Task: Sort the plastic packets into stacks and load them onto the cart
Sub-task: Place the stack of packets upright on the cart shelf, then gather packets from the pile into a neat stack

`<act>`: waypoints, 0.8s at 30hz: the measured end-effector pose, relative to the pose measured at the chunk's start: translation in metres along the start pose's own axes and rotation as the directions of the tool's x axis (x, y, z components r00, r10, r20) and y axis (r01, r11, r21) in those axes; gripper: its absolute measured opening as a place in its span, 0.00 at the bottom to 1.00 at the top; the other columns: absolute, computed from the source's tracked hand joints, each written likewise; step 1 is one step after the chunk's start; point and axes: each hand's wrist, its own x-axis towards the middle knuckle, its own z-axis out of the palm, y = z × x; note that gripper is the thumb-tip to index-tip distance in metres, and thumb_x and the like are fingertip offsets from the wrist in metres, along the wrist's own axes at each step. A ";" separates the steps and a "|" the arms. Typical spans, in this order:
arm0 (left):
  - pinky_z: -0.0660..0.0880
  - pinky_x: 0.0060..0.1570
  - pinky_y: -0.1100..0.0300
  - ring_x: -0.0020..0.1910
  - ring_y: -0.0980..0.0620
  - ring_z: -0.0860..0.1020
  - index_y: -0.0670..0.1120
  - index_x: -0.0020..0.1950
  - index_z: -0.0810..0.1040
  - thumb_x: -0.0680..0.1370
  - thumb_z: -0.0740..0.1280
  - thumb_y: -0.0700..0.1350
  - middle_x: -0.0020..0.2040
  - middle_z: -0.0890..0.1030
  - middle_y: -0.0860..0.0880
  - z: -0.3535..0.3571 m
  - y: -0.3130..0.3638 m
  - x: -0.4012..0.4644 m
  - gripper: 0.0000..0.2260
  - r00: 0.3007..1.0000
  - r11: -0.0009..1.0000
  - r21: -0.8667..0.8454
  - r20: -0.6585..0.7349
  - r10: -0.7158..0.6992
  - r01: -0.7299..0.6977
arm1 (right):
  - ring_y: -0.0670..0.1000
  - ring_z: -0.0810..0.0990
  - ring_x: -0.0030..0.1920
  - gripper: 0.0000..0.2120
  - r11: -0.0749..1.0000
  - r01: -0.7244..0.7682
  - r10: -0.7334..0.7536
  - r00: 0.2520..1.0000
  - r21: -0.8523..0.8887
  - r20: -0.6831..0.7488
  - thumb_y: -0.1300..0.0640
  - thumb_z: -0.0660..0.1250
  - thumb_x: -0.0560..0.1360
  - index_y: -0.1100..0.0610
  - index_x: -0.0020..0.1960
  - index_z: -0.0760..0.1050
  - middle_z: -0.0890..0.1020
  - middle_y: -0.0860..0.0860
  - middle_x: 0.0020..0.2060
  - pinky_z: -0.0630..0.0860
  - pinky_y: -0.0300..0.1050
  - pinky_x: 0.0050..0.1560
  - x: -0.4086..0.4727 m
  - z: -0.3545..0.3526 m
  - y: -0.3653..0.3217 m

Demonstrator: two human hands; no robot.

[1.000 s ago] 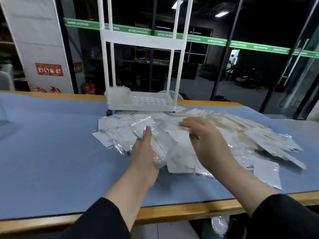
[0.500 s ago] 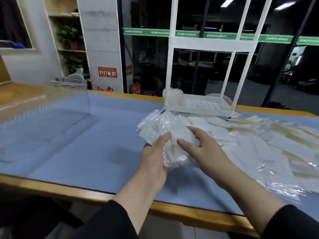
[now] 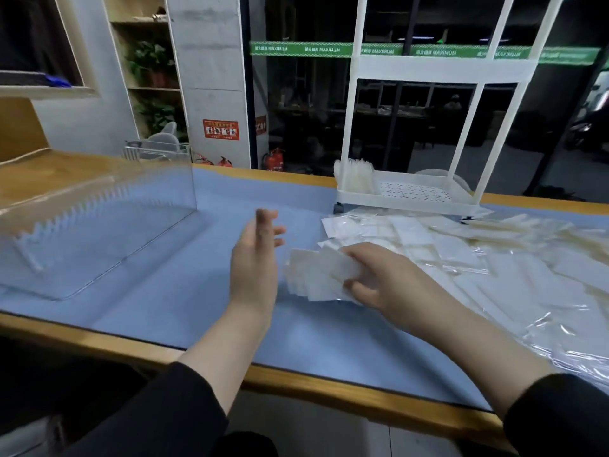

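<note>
- Centrally, the right hand (image 3: 389, 278) grips a fanned bundle of packets (image 3: 316, 275), held just above the blue mat (image 3: 164, 308).
- Left hand (image 3: 255, 258): fingers spread and relaxed, holding nothing, just left of the bundle, palm turned toward it.
- Bundle's long axis runs roughly left to right; the left hand is nearer its free end.
- Loose packets (image 3: 461, 252) lie spread to the right.
- Cart (image 3: 408, 196): bottom tray holds one upright stack (image 3: 354, 178) at its left end.
- Clear box (image 3: 99, 219): contents cannot be told.

Blue-topped table (image 3: 158, 311), wooden edge; grey pillar (image 3: 211, 77), red sign (image 3: 220, 129); dark glass wall (image 3: 306, 103), green strip (image 3: 300, 49).
</note>
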 end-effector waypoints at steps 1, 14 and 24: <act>0.75 0.49 0.57 0.46 0.55 0.81 0.52 0.49 0.81 0.71 0.57 0.77 0.50 0.83 0.55 0.004 -0.003 -0.001 0.31 0.995 0.995 0.098 0.090 -0.030 0.021 | 0.44 0.74 0.55 0.20 1.000 0.023 -0.023 1.000 -0.014 0.017 0.56 0.69 0.77 0.46 0.67 0.73 0.76 0.43 0.54 0.69 0.37 0.56 0.001 0.007 0.002; 0.70 0.39 0.67 0.40 0.58 0.74 0.51 0.52 0.79 0.84 0.62 0.52 0.43 0.80 0.57 0.026 -0.027 -0.003 0.09 0.981 0.956 0.295 0.182 -0.064 0.008 | 0.31 0.71 0.55 0.24 0.960 -0.070 0.108 0.986 0.270 -0.128 0.56 0.71 0.76 0.41 0.67 0.68 0.71 0.31 0.58 0.63 0.23 0.53 -0.012 0.033 0.013; 0.77 0.48 0.66 0.46 0.61 0.81 0.59 0.64 0.72 0.76 0.74 0.38 0.45 0.82 0.62 0.010 -0.005 0.022 0.23 0.827 0.984 0.175 0.558 -0.061 -0.046 | 0.40 0.77 0.44 0.20 0.891 -0.121 0.255 0.931 0.437 -0.262 0.60 0.73 0.75 0.37 0.57 0.75 0.80 0.36 0.47 0.70 0.30 0.43 -0.006 0.000 0.009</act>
